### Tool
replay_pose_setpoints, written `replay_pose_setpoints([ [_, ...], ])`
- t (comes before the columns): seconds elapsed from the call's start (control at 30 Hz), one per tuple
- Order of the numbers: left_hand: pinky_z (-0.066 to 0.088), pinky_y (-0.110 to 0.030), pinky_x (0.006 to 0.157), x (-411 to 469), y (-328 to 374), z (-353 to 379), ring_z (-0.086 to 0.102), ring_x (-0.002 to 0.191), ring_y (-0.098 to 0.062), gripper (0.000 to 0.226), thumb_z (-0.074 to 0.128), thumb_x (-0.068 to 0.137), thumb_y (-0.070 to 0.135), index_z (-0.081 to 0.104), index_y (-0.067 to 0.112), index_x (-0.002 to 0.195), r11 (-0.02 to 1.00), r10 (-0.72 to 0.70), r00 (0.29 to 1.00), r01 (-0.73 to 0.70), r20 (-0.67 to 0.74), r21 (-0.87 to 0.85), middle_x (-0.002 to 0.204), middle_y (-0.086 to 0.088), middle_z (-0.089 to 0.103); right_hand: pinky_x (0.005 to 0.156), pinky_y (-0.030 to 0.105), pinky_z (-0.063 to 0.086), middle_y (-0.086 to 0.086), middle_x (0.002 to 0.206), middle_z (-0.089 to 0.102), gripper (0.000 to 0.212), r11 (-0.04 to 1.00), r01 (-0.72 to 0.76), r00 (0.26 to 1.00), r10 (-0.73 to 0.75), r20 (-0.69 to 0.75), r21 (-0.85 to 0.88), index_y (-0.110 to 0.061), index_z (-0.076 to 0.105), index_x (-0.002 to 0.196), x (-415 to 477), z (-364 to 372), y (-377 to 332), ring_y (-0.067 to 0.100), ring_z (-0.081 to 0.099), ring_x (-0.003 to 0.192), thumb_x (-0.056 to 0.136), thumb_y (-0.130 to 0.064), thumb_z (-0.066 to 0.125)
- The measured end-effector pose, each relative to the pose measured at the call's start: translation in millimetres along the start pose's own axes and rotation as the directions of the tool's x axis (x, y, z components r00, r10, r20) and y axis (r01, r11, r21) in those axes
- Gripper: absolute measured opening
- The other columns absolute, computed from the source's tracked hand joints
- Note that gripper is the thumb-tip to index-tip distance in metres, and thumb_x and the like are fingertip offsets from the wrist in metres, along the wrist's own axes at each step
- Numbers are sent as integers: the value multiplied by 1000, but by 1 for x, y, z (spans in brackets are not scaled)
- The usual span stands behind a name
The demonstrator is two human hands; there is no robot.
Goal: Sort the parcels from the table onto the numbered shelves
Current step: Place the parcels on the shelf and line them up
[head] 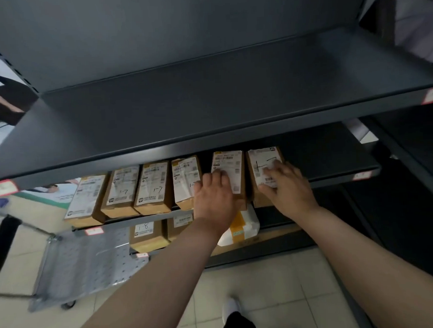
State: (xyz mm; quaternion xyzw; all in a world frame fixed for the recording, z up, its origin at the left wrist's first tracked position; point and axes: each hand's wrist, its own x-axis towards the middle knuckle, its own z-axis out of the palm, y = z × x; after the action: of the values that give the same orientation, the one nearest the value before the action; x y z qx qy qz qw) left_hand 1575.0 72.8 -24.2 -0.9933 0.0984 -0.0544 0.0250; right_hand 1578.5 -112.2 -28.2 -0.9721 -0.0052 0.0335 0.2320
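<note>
Here, a person leans into a dark metal shelving unit, both hands on parcels lined up on the middle shelf [328, 160]. The left hand [215, 195] lies open, fingers spread flat across the top of the fifth parcel [229, 163] and touching its neighbour. The right hand [288, 188], blurred, presses open fingers on the label of the sixth parcel [260, 162], last in the row, thumb at its near edge. Four more brown parcels [152, 188] stand to the left, several marked "1-7" by hand. On the lower shelf [274, 231] sit a box marked "1-8" [145, 231] and a white parcel with yellow tape [244, 226]. A perforated metal trolley [86, 266] stands on the tiled floor [276, 284].
</note>
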Motion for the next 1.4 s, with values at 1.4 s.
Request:
replay_pose_setpoints([
  [1.4,40,-43,97,-131,56,-20,41,125,-29,47,55,92,36,46,17,134,978,208,900,-195,383,-72,135,-8,52,120,40,10,2,158,23,49,960,137,976,-88,198,-244,-21,37,145,-188,-6,47,17,7,148,101,-42,40],
])
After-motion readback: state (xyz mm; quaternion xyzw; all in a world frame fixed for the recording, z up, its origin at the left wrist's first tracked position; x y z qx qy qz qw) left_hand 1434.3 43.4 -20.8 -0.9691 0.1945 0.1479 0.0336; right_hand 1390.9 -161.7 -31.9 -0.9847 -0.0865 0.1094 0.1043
